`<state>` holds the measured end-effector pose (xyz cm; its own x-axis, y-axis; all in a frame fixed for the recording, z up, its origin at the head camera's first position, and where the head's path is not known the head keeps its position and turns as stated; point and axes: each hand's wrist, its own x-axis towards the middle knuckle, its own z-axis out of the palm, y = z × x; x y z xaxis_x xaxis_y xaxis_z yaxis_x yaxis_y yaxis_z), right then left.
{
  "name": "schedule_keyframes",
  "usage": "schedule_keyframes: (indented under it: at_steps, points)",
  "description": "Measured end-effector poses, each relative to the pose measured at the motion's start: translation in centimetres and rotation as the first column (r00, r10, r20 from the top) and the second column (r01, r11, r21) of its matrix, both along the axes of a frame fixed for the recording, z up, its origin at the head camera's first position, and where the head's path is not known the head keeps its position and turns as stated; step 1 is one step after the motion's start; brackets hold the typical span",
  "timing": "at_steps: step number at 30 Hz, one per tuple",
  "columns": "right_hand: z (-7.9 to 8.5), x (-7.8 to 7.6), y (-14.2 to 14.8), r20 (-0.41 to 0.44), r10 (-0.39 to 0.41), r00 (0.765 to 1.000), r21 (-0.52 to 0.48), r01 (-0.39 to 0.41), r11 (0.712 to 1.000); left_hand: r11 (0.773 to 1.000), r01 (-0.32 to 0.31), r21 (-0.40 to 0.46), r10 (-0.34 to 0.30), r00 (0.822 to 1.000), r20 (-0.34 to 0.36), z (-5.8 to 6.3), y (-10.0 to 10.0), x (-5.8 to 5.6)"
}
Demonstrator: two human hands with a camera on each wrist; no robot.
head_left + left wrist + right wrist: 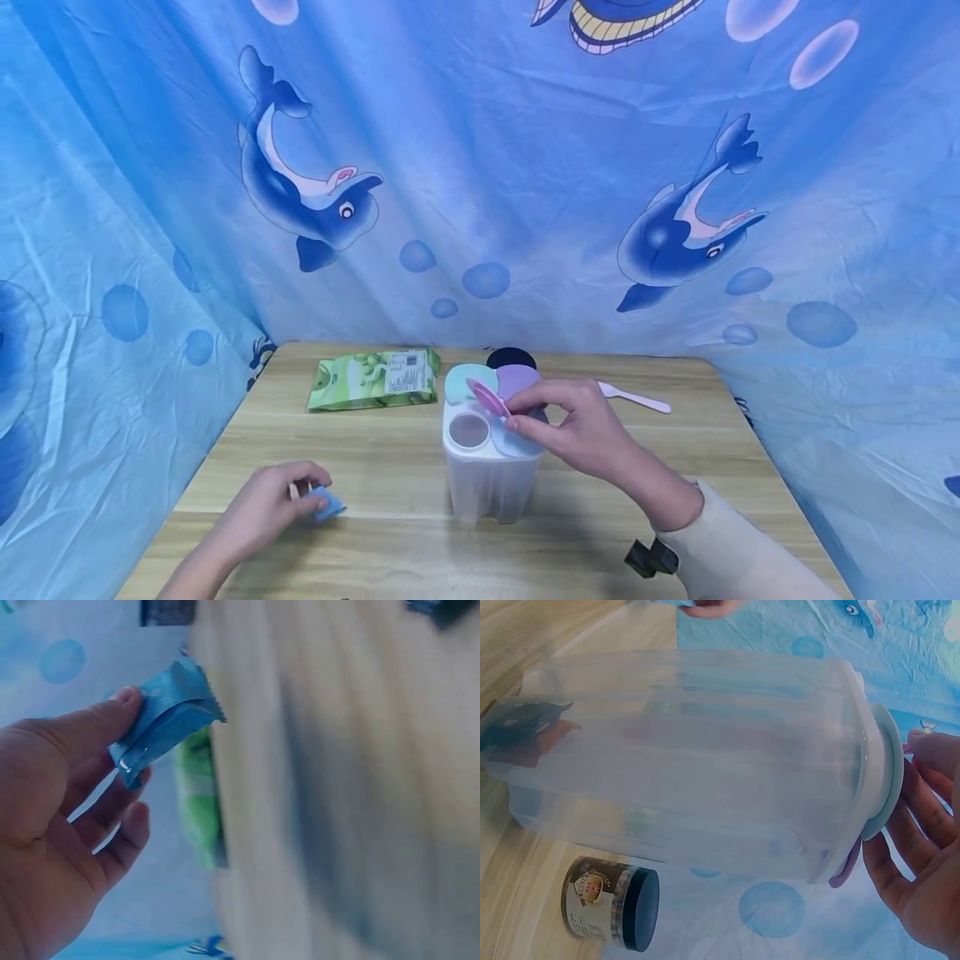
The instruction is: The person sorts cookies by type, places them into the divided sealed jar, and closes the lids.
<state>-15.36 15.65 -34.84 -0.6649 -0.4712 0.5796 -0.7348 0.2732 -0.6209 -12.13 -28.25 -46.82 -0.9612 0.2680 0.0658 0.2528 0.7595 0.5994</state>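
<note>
My left hand (262, 508) pinches a small blue wrapped packet (169, 712) between thumb and finger, just over the table on the left. A tall translucent container (491, 487) stands upright in the middle, with mint, purple and pale blue lids on its top. Its front-left round opening is uncovered. My right hand (585, 425) pinches the pink lid (489, 398), tilted up beside that opening. In the right wrist view, a dark wrapper and an orange-brown one (536, 742) lie at the container's bottom.
A green printed packet (375, 379) lies at the back left. Behind the container stands a jar (604, 900) with a black lid. A pale pink utensil (637, 398) lies at the right. Blue dolphin-print cloth (480, 167) hangs behind and beside the table (375, 550).
</note>
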Motion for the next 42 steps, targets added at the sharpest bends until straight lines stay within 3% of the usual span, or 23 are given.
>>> schedule_keyframes:
  at_steps: [4, 7, 11, 15, 21, 27, 34, 42]
  points:
    - [0.1, -0.1, 0.1, -0.002, -0.006, 1.0, 0.004, 0.006, 1.0, 0.997, -0.07, 0.028, 0.072, 0.996, -0.058, 2.7, 1.5, -0.6]
    - [0.1, -0.2, 0.1, -0.013, -0.005, 1.0, 0.0, 0.005, 1.0, 0.996, -0.07, 0.062, 0.077, 0.991, -0.114, 4.8, 2.8, -0.9]
    - [0.1, -0.3, 0.1, -0.01, -0.004, 1.0, -0.004, 0.004, 1.0, 0.995, -0.01, 0.099, 0.031, 0.978, -0.208, 6.9, 4.7, -1.1]
    - [0.0, -0.3, 0.0, -0.011, -0.002, 1.0, -0.007, 0.002, 1.0, 0.989, 0.061, 0.136, -0.017, 0.951, -0.308, 8.6, 6.7, -1.0]
    - [-0.1, -0.2, 0.0, 0.005, -0.004, 1.0, -0.012, 0.004, 1.0, 0.951, 0.164, 0.263, -0.05, 0.919, -0.392, 10.8, 9.6, -0.5]
    - [-0.1, -0.2, 0.0, 0.006, 0.0, 1.0, -0.007, 0.0, 1.0, 0.903, 0.24, 0.358, -0.055, 0.888, -0.456, 12.5, 12.1, -0.8]
    - [-0.1, 0.0, -0.1, 0.002, 0.013, 1.0, -0.003, -0.013, 1.0, 0.873, 0.275, 0.404, -0.1, 0.91, -0.403, 13.0, 14.2, -1.3]
    - [0.1, 0.2, -0.1, 0.022, 0.003, 1.0, 0.006, -0.003, 1.0, 0.885, 0.277, 0.374, -0.134, 0.921, -0.366, 12.4, 15.7, -2.1]
